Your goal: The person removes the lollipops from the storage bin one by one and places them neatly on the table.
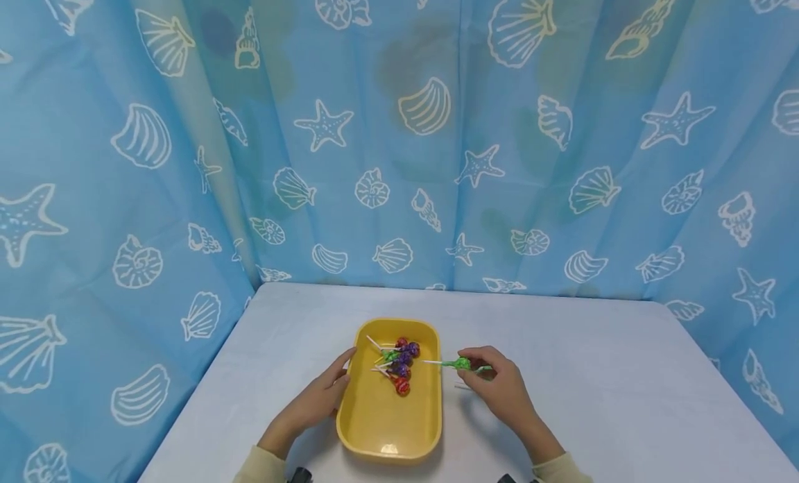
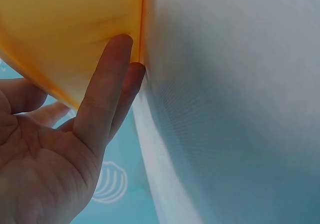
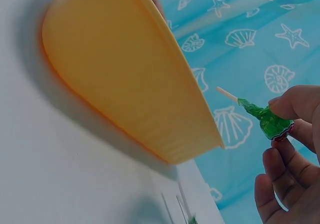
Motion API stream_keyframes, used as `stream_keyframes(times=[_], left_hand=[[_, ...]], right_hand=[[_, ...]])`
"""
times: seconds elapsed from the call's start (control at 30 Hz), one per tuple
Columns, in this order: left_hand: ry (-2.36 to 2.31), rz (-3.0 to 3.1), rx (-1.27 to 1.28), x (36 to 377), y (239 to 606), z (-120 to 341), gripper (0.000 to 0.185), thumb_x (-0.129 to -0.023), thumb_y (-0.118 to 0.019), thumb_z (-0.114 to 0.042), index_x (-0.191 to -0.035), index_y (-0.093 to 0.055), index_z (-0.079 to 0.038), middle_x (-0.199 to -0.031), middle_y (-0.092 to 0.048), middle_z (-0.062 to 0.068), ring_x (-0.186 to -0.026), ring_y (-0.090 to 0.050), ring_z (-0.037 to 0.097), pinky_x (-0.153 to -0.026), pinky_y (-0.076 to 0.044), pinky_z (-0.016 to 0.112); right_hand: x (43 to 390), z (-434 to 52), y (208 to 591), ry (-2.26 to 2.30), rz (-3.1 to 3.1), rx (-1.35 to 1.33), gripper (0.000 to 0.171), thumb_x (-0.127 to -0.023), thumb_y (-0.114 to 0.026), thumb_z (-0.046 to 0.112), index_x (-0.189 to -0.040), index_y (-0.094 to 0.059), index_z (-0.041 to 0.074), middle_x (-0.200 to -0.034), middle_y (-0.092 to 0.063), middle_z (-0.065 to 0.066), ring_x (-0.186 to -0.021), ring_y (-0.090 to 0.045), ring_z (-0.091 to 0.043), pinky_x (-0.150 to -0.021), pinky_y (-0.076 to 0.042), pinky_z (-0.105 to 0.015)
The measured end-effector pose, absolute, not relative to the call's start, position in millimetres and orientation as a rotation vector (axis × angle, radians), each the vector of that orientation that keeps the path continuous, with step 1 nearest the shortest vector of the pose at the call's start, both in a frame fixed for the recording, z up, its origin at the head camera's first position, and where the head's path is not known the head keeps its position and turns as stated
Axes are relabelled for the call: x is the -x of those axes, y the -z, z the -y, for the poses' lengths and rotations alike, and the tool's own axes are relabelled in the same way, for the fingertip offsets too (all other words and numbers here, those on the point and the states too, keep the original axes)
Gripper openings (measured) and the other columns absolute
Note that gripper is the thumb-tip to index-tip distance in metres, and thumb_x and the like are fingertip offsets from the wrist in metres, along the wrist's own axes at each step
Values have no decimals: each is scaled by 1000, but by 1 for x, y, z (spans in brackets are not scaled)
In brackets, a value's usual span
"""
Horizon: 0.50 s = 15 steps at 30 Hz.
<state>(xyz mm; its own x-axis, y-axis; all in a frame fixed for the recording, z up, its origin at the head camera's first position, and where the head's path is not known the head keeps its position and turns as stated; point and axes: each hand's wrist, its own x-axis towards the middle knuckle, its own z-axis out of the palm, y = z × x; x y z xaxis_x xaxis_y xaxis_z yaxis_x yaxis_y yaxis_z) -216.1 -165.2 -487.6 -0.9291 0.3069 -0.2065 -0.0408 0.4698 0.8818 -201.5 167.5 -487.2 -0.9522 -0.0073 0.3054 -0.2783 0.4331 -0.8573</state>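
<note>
A yellow tray (image 1: 431, 407) sits on the white table and holds several wrapped lollipops (image 1: 399, 365) in purple, red and green. My left hand (image 1: 321, 393) rests against the tray's left wall, its straight fingers (image 2: 107, 84) touching the yellow wall (image 2: 65, 29). My right hand (image 1: 496, 386) is just right of the tray and pinches a green-wrapped lollipop (image 1: 462, 363) by its head, the white stick pointing over the tray's rim. In the right wrist view the green lollipop (image 3: 267, 121) sits between thumb and fingers beside the tray's outer wall (image 3: 115, 79).
Another lollipop stick (image 1: 463, 386) lies on the table (image 1: 624, 400) under my right hand. A blue curtain with shell and starfish prints (image 1: 399, 136) closes off the back and both sides of the table.
</note>
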Motion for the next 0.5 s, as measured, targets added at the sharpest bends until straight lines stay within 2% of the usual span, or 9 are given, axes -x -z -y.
stream_keyframes(times=[0.2, 0.5], left_hand=[[-1442, -2384, -220, 216, 488, 166, 53, -111, -38, -18, -162, -26, -18, -149, -40, 34, -114, -62, 40, -71, -60, 45], [-1402, -2419, -219, 217, 490, 163, 53, -111, -38, -19, -162, -25, -18, -149, -43, 32, -112, -63, 37, -71, -59, 43]], right_hand=[[200, -177, 491, -1492, 2462, -202, 28, -85, -80, 5, -111, -74, 14, -100, -68, 4, -91, -62, -16, -78, -55, -27], [194, -190, 496, -1458, 2500, -106, 29, -86, -78, 8, -114, -73, 7, -102, -69, 1, -96, -63, -16, -79, -54, -27]])
